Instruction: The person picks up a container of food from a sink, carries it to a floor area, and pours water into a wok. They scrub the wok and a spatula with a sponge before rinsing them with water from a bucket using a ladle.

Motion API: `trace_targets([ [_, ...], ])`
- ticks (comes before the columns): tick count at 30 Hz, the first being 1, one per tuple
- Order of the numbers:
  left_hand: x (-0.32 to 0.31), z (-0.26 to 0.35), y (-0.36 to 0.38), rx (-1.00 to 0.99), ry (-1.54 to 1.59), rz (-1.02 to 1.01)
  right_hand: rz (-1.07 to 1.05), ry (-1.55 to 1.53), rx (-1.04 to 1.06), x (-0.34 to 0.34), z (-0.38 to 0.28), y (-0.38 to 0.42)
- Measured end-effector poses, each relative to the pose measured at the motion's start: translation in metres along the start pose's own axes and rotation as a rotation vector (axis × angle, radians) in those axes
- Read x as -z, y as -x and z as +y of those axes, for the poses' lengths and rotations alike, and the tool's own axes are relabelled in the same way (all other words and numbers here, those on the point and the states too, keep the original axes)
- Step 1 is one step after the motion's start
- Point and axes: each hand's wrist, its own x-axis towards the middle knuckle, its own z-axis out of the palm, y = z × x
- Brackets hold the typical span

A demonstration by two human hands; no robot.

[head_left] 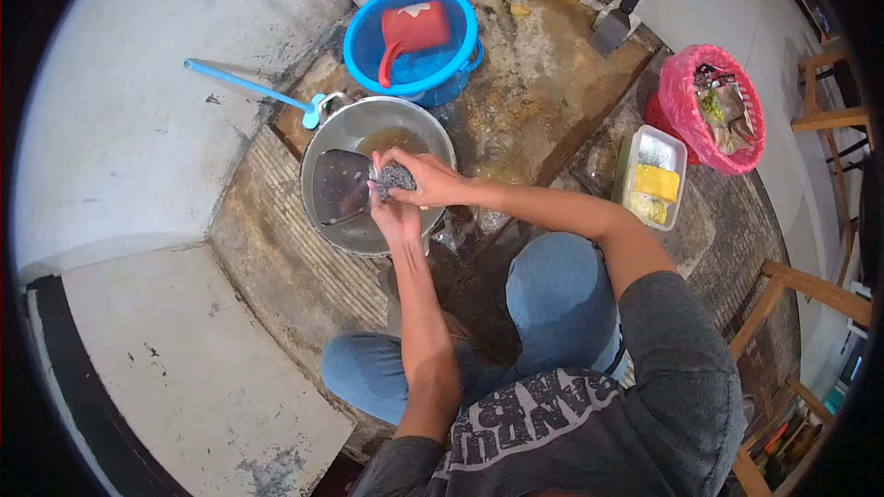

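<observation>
A silver metal basin (pixel 318 143) with side handles sits in front of me, with brownish water in its bottom. Over it my right hand (pixel 431 181) is closed on a grey mesh scouring pad (pixel 396 180). My left hand (pixel 393 212) is beside it, palm up, its fingers curled at the narrow end of a dark, shiny, fan-shaped piece (pixel 341 186) flecked with white suds. The scouring pad presses where that piece meets my left fingers, and hides part of its end. Both hands are inside the basin's outline.
Behind the basin stands a blue tub (pixel 359 14) holding water and a red dipper (pixel 414 28). A light-blue stick (pixel 244 83) leans at the wall. On the right are a plastic box (pixel 677 147) with yellow sponges (pixel 656 182), a pink-lined waste basket (pixel 677 97) and a scraper (pixel 610 32).
</observation>
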Motion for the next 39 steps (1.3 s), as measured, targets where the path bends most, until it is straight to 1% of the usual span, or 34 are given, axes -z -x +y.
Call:
trace_targets([
  [3,0.015,-0.003,0.002,-0.009,-0.15,0.03,-0.263,0.066,-0.025,0.005,0.008,0.014],
  [5,0.018,-0.006,0.001,-0.043,-0.17,0.018,-0.25,0.216,-0.065,0.009,0.008,0.018],
  [7,0.029,-0.004,-0.007,-0.023,-0.074,0.009,-0.245,0.37,-0.129,0.015,0.008,0.029],
  [8,0.036,0.005,-0.01,-0.043,-0.072,0.007,-0.304,0.428,-0.178,0.023,0.008,0.038],
  [9,0.041,0.015,-0.017,-0.077,-0.067,-0.001,-0.283,0.428,-0.132,0.031,0.014,0.049],
  [11,0.046,0.03,-0.03,-0.215,0.062,0.058,-0.252,0.414,-0.022,0.046,0.028,0.079],
  [12,0.04,0.032,-0.027,-0.194,0.185,0.084,-0.26,0.398,-0.047,0.057,0.02,0.086],
  [14,0.077,0.029,-0.04,-0.104,0.356,-0.108,-0.283,0.501,-0.132,0.075,0.001,0.095],
  [15,0.093,0.037,-0.043,-0.072,0.429,-0.204,-0.206,0.546,-0.114,0.086,-0.005,0.105],
  [16,0.079,0.043,-0.036,-0.147,0.373,-0.121,-0.13,0.586,-0.085,0.103,-0.01,0.115],
  [17,0.085,0.051,-0.038,-0.184,0.347,-0.167,-0.168,0.637,-0.245,0.127,-0.028,0.12],
  [18,0.091,0.062,-0.042,-0.198,0.378,-0.166,-0.094,0.686,-0.353,0.149,-0.034,0.134],
  [19,0.096,0.071,-0.044,-0.207,0.409,-0.165,0.136,0.637,-0.338,0.168,-0.059,0.139],
  [20,0.097,0.08,-0.044,-0.201,0.435,-0.136,0.249,0.836,-0.436,0.187,-0.066,0.152],
  [21,0.099,0.086,-0.043,-0.189,0.462,-0.107,0.419,0.82,-0.453,0.204,-0.08,0.161],
  [23,0.092,0.089,-0.044,-0.19,0.536,-0.032,0.577,0.987,-0.545,0.231,-0.091,0.188],
  [25,0.097,0.083,-0.049,-0.137,0.628,-0.122,0.627,1.073,-0.698,0.239,-0.089,0.211],
  [26,0.098,0.077,-0.051,-0.124,0.674,-0.115,0.573,1.125,-0.725,0.242,-0.086,0.22],
  [27,0.107,0.073,-0.055,-0.128,0.626,-0.132,0.519,1.175,-0.749,0.244,-0.081,0.226],
  [28,0.094,0.07,-0.054,-0.15,0.656,0.0,0.466,1.225,-0.772,0.247,-0.077,0.226],
  [29,0.082,0.067,-0.051,-0.17,0.685,0.135,0.357,1.331,-0.844,0.253,-0.074,0.225],
  [31,0.087,0.061,-0.048,-0.142,0.522,0.057,0.129,1.542,-0.984,0.268,-0.08,0.219],
  [32,0.09,0.057,-0.047,-0.127,0.443,0.019,0.056,1.518,-1.042,0.277,-0.078,0.218],
  [35,0.08,0.044,-0.047,-0.055,0.437,0.278,0.295,1.513,-0.789,0.255,-0.1,0.155],
  [37,0.056,0.039,-0.039,-0.097,0.334,0.195,0.297,1.148,-0.521,0.228,-0.097,0.085],
  [38,0.034,0.04,-0.032,-0.098,0.268,0.245,0.283,0.989,-0.395,0.21,-0.089,0.047],
  [39,0.029,0.037,-0.029,-0.098,0.266,0.253,0.212,0.669,-0.414,0.192,-0.065,0.012],
])
